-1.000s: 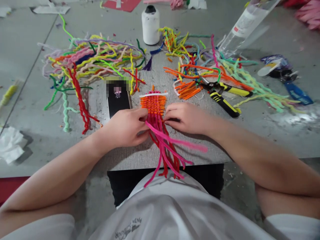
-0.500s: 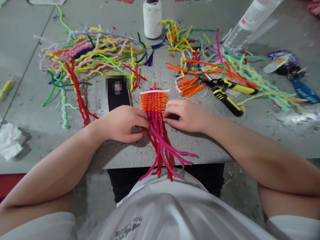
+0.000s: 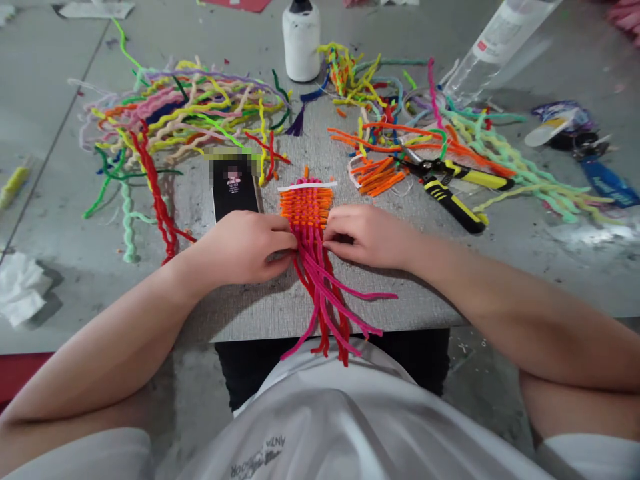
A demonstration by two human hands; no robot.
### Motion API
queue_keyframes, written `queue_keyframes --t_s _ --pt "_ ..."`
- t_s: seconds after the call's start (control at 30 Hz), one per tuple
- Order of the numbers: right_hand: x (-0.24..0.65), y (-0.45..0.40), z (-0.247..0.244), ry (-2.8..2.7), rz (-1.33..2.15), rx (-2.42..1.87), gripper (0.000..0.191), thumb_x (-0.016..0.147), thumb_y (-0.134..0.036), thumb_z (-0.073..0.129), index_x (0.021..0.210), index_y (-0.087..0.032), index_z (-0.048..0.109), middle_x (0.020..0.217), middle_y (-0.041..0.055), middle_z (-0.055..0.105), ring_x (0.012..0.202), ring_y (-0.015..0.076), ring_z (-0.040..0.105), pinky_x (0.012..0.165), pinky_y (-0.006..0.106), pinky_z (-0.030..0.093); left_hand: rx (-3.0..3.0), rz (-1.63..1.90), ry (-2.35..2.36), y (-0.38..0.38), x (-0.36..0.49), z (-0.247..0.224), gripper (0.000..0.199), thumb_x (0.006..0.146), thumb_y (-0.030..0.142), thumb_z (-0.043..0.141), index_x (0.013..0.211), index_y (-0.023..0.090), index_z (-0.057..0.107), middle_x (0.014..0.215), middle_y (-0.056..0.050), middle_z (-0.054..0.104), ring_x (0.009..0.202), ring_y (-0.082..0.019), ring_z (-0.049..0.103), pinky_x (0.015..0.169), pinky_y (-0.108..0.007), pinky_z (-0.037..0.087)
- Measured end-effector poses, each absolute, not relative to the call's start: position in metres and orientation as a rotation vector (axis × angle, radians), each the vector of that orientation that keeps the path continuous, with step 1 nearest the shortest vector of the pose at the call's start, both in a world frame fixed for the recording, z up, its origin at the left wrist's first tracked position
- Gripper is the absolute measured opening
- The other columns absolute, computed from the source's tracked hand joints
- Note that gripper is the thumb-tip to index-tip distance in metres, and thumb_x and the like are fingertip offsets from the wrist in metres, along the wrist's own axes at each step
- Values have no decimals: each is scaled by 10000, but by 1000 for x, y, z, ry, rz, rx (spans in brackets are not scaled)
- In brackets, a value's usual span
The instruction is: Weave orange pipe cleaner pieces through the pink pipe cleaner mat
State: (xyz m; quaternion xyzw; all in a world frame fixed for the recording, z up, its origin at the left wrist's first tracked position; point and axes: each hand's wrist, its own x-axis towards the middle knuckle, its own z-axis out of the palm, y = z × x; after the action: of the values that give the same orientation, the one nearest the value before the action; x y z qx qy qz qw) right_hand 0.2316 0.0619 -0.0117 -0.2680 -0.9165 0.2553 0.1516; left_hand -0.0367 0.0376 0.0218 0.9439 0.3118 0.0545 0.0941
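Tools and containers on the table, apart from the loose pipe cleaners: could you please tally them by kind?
White thread spool: 1
Clear plastic bottle, lying tilted: 1
Yellow-and-black pliers: 1
Phone, beside the left hand: 1
Woven pipe-cleaner piece, touched by both hands, the right hand too: 1
Total: 5

A black phone (image 3: pixel 235 192) lies on the grey table (image 3: pixel 45 200). At its 10 o'clock spreads a heap of coloured pipe cleaners (image 3: pixel 175 113). A white thread spool (image 3: pixel 301 41) stands at 12 o'clock, yellow-black pliers (image 3: pixel 453 190) at 3 o'clock.
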Motion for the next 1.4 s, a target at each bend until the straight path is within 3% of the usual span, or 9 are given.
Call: queue_keyframes --t_s 0.2,0.87,1.07,1.3,1.4 --pt "230 61 -13 -2618 705 -825 172 985 -278 576 887 -180 677 927 67 639 851 205 583 767 328 420 2936 -7 1025 40 -37 27 175 967 300 529 929 188 658 954 -61 682 788 -208 656 599 -330 402" --pt "229 58 -13 -2683 545 -811 203 984 -252 538 921 -160 707 941 91 664 895 231 621 780 344 439 2875 -17 1196 38 -36 23 189 964 296 541 928 197 697 879 -40 699 771 -204 662 539 -313 319" --pt "228 60 -14 -2672 526 -809 221 995 -251 520 904 -151 695 914 83 650 863 212 608 760 326 430 2818 -108 1220 36 -35 32 261 1023 300 469 991 190 703 967 -46 703 862 -214 681 596 -301 367" --pt "225 59 -13 -2651 501 -849 182 955 -244 549 823 -168 648 852 56 621 810 201 580 718 326 413 2816 -149 1186 37 -36 31 213 989 258 508 1000 186 709 964 -47 693 814 -195 650 621 -283 415" --pt "226 62 -10 -2578 537 -857 141 938 -234 558 842 -173 642 863 53 621 804 193 580 726 319 434 2833 -40 1219 36 -34 31 234 999 254 491 1001 165 707 971 -71 673 876 -227 655 684 -315 486"
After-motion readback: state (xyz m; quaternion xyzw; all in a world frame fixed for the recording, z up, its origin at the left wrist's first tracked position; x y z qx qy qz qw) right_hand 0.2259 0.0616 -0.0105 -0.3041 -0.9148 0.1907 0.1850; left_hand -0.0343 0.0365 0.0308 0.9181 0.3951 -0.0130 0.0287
